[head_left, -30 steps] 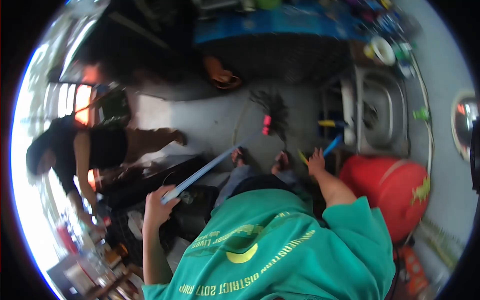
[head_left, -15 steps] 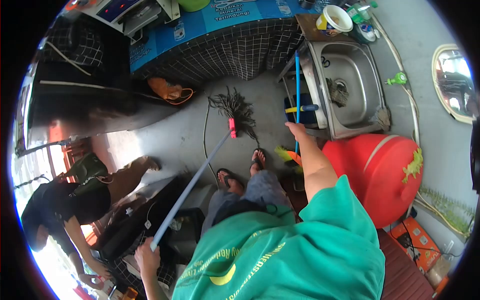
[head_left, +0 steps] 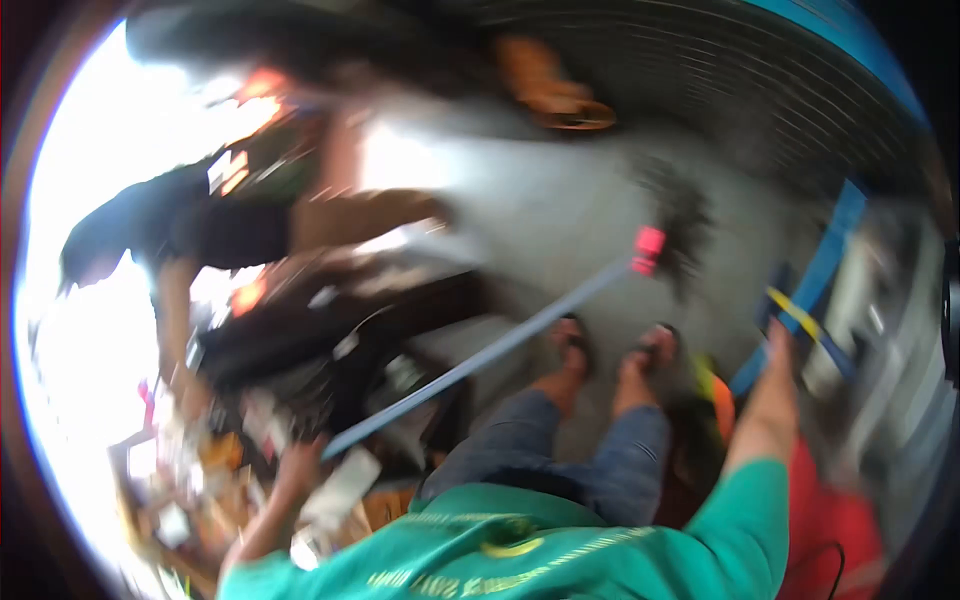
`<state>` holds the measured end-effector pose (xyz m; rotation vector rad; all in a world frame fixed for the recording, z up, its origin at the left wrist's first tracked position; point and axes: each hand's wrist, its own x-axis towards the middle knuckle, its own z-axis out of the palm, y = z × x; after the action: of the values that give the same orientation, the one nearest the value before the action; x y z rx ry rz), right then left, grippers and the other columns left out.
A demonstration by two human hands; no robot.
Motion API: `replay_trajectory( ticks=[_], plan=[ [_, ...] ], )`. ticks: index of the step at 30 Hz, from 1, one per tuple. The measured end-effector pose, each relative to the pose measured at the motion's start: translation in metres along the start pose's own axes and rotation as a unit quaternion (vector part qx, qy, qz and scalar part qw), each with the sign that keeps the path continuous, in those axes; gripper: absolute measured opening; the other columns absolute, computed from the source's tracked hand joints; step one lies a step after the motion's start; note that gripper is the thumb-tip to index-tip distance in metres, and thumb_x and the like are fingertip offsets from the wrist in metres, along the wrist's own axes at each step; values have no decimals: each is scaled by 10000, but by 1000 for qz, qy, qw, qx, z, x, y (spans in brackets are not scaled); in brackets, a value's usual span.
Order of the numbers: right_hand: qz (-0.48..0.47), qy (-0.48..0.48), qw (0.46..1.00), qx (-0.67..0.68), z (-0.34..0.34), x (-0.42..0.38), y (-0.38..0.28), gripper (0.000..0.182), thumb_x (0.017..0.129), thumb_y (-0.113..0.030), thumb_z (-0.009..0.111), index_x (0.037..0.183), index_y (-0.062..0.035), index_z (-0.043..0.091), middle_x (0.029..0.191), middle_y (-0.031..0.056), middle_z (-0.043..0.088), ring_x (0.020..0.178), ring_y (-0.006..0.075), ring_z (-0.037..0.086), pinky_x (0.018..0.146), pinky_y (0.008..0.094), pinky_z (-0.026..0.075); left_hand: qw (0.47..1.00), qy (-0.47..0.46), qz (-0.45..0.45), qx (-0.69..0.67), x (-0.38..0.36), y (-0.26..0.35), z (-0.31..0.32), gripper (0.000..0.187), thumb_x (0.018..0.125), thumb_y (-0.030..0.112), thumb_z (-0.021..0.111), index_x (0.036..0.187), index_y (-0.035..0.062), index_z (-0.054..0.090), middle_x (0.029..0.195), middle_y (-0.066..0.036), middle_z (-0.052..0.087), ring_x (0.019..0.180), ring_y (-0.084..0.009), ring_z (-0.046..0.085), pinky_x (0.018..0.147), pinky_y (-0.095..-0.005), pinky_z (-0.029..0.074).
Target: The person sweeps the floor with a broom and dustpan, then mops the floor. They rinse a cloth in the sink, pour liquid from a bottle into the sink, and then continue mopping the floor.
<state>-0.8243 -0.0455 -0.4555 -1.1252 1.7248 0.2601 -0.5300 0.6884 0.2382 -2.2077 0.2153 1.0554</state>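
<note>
My left hand (head_left: 300,468) is closed around the upper end of a light blue-grey mop pole (head_left: 480,358). The pole slants away to a pink mop head clamp (head_left: 648,250), and the dark mop strands (head_left: 678,215) lie on the grey floor, blurred. On the other side, my right hand (head_left: 779,345) is beside a blue pole (head_left: 825,260) and a yellow-and-blue handle (head_left: 798,313). Its fingers are smeared by motion, so whether it grips either one is unclear.
Another person (head_left: 230,225) bends over at the left, near dark furniture and a cluttered surface (head_left: 190,500). An orange item (head_left: 545,80) lies beyond the floor. A red container (head_left: 830,530) stands at the lower right, and a metal sink stand (head_left: 890,330) at the right edge.
The view has swung left, so the mop, my feet and the sink stand appear farther right. My left hand still holds the mop pole. My right hand appears lower, near the yellow-and-blue handle.
</note>
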Motion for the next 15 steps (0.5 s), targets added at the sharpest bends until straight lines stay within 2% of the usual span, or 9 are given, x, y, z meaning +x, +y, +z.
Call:
replay_trajectory(
  ticks=[1, 2, 3, 4, 12, 14, 15],
  plan=[
    [39, 43, 988, -146, -2, 21, -11, 517, 839, -457, 707, 1093, -6, 702, 962, 109, 696, 833, 201, 619, 755, 356, 505, 999, 37, 4, 17, -9, 11, -8, 459, 738, 277, 694, 1158, 121, 598, 862, -144, 671, 766, -384, 654, 683, -485, 528],
    [12, 25, 998, -50, 0, 76, 22, 549, 908, -459, 588, 1126, 37, 672, 1080, 164, 677, 1033, 258, 618, 923, 381, 464, 996, 83, 45, -4, -10, 7, 6, 426, 735, 261, 683, 1130, 118, 613, 887, -123, 666, 773, -372, 653, 679, -476, 530],
    [-57, 83, 992, -81, -5, 69, 19, 628, 861, -480, 666, 1150, 76, 634, 1070, 153, 677, 979, 269, 617, 883, 385, 490, 996, 82, 30, -21, -15, 6, 12, 410, 731, 253, 678, 1111, 114, 621, 879, -125, 668, 772, -371, 652, 677, -473, 531],
    [-69, 111, 986, -106, -8, 68, 13, 614, 859, -477, 660, 1140, 68, 638, 1071, 156, 677, 983, 278, 618, 884, 392, 490, 995, 85, 34, -36, -15, 9, 19, 394, 726, 246, 674, 1093, 109, 630, 871, -127, 669, 771, -369, 652, 675, -471, 532],
    [-61, 162, 972, -157, -1, 79, -3, 505, 843, -453, 612, 1062, -1, 668, 1073, 183, 674, 1020, 348, 621, 896, 447, 490, 988, 109, 73, -84, 0, -18, 70, 322, 734, 221, 674, 1034, 108, 649, 842, -141, 676, 781, -364, 659, 682, -477, 535],
    [-72, 170, 969, -165, 2, 85, 1, 480, 839, -446, 600, 1043, -19, 676, 1073, 190, 673, 1029, 365, 622, 899, 461, 490, 994, 80, 38, -60, 6, -16, 67, 336, 729, 238, 686, 1036, 105, 656, 845, -141, 676, 786, -368, 658, 691, -473, 535],
    [-73, 178, 967, -169, 0, 86, 6, 468, 837, -443, 594, 1033, -27, 680, 1074, 193, 673, 1034, 374, 622, 900, 468, 490, 992, 92, 53, -66, 10, -17, 69, 351, 722, 242, 696, 1041, 101, 658, 838, -146, 675, 788, -375, 658, 692, -470, 536]
  ],
)
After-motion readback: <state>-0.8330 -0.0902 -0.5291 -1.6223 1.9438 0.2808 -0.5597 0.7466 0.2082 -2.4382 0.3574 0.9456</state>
